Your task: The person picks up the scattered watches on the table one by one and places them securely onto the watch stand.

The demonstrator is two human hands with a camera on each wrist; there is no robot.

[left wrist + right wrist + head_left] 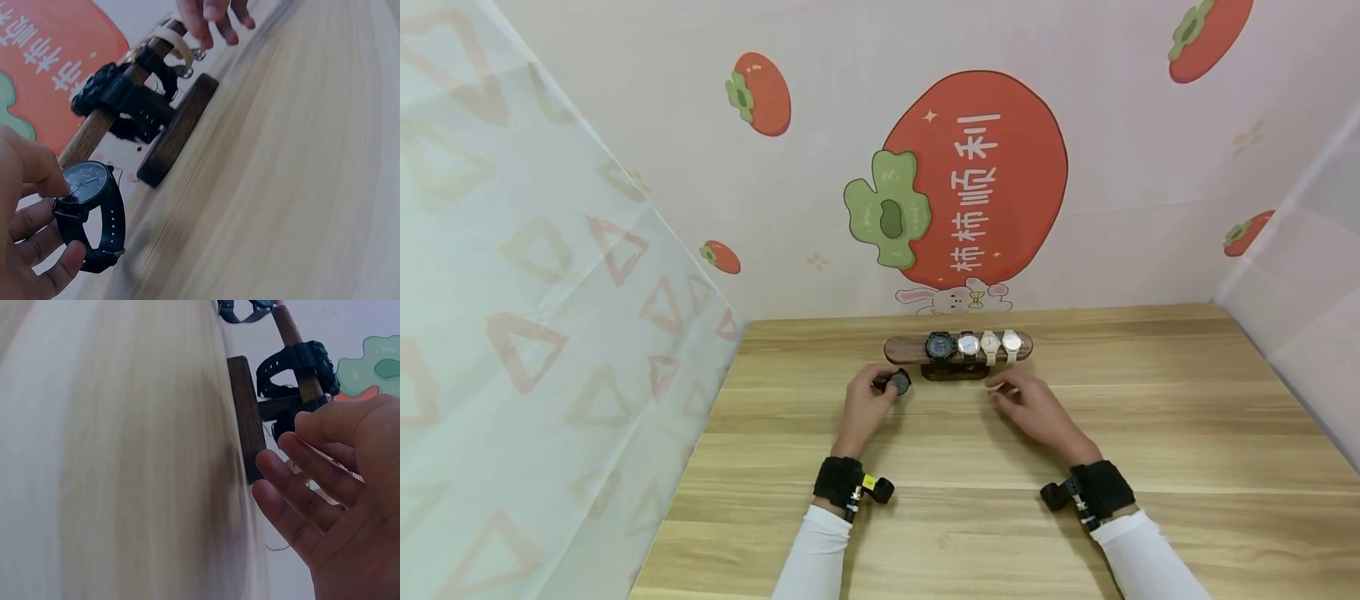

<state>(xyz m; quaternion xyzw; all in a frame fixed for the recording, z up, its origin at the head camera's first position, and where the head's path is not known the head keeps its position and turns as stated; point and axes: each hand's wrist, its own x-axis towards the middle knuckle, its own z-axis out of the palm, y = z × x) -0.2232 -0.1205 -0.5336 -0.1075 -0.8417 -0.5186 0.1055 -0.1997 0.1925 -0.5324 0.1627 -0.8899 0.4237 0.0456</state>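
My left hand (pixel 865 402) grips a black wristwatch (pixel 89 182) between thumb and fingers, near the left end of a wooden watch stand (pixel 901 351). In the left wrist view the dark dial faces up and the buckled strap forms a loop below it. On the bar of the stand sit a chunky black watch (pixel 939 345), a watch with a silver case and dark strap (pixel 969 344), and two pale-strapped watches (pixel 990 342). Just in front of the stand's right half, my right hand (pixel 1037 408) hovers with relaxed, slightly bent fingers and holds nothing.
The stand's dark base (pixel 955 373) rests on the wood-grain table (pixel 955 533) toward its back edge. Behind rises a pale backdrop (pixel 820 192) with printed red fruits, and a patterned white sheet (pixel 565 333) hangs at the left.
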